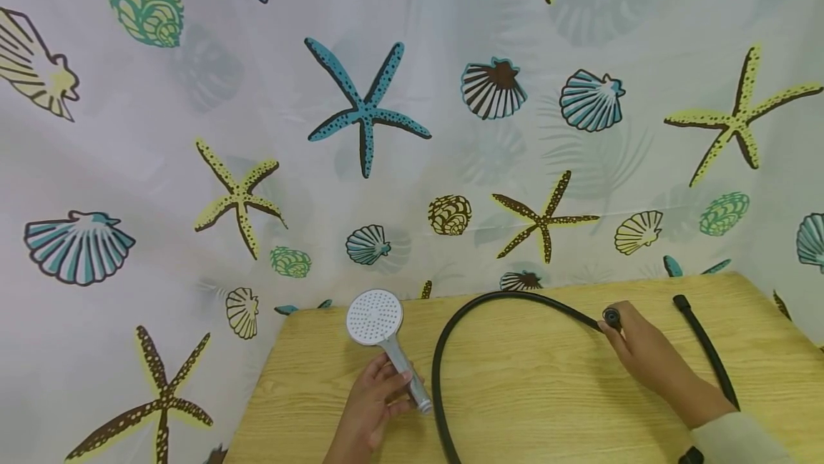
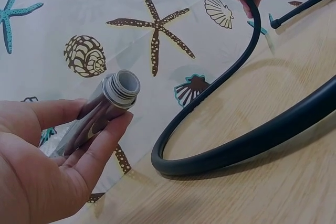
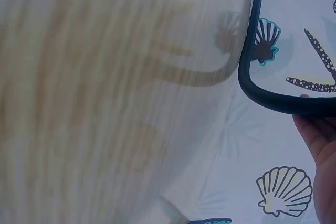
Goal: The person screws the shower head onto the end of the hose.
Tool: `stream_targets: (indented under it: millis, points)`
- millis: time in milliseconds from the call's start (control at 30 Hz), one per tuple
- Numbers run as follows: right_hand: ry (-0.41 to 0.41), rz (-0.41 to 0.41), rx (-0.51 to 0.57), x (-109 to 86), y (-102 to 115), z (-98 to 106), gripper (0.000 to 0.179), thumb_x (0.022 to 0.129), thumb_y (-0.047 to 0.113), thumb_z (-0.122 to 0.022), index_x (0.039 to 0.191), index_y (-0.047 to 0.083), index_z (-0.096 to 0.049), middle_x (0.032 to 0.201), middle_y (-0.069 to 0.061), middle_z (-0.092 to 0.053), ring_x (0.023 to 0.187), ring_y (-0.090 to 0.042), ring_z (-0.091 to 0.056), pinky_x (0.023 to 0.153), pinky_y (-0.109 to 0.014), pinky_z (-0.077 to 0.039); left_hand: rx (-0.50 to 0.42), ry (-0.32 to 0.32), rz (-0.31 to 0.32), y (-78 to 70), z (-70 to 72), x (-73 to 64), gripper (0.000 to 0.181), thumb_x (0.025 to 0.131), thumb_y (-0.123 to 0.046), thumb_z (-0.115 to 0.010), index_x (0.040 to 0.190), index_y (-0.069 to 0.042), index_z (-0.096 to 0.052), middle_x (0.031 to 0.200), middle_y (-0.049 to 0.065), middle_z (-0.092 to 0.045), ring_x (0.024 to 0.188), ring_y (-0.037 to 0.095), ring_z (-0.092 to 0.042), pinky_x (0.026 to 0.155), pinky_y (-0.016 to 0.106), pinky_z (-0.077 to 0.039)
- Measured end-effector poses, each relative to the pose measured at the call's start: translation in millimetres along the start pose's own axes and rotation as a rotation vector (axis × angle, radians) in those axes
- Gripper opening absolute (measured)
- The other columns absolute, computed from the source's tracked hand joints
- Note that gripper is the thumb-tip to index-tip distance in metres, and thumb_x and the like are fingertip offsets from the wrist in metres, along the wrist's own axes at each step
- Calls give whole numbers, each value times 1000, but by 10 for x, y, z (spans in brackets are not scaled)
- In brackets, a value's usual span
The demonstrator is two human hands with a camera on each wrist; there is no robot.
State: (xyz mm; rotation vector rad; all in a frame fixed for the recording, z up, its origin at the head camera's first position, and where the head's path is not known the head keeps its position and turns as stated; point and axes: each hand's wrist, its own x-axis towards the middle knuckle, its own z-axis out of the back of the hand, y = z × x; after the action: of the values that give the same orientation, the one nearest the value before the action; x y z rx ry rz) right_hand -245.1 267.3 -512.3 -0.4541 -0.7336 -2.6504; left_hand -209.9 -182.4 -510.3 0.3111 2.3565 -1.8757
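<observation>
My left hand (image 1: 372, 403) grips the handle of a shower head (image 1: 375, 315), which has a round white spray face and a silver body. In the left wrist view the handle's threaded end (image 2: 125, 85) is bare and points up toward the camera. Off to the right, my right hand (image 1: 650, 353) holds a black shower hose (image 1: 508, 295) near one end. That hose end (image 1: 611, 317) faces the head camera, apart from the shower head. From there the hose loops left over the tabletop and leaves the head view at the bottom.
Another stretch of black hose (image 1: 704, 342) lies at the right, partly behind the right forearm; whether it joins the held hose I cannot tell. A dark end piece (image 1: 692, 455) shows at the bottom edge. Behind the wooden table (image 1: 534, 378) hangs a shell-and-starfish curtain (image 1: 412, 185).
</observation>
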Motion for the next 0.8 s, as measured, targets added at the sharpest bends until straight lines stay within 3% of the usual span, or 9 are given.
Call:
stream_targets:
  millis: [333, 800]
  points:
    - [-40, 73, 21, 2, 69, -64, 11, 107, 18, -52, 109, 12, -43, 95, 1, -47, 75, -2, -39, 63, -18, -36, 11, -4, 2, -11, -45, -4, 76, 93, -12, -70, 156, -4, -28, 139, 16, -56, 103, 19, -70, 85, 37, -65]
    - [-109, 189, 2, -14, 124, -123, 22, 96, 11, -68, 110, 17, -51, 91, 10, -42, 74, 4, -39, 57, -15, -39, -16, 21, -25, -23, -148, -8, 73, 94, -11, -69, 155, -6, -29, 129, 9, -62, 103, 20, -72, 85, 37, -65]
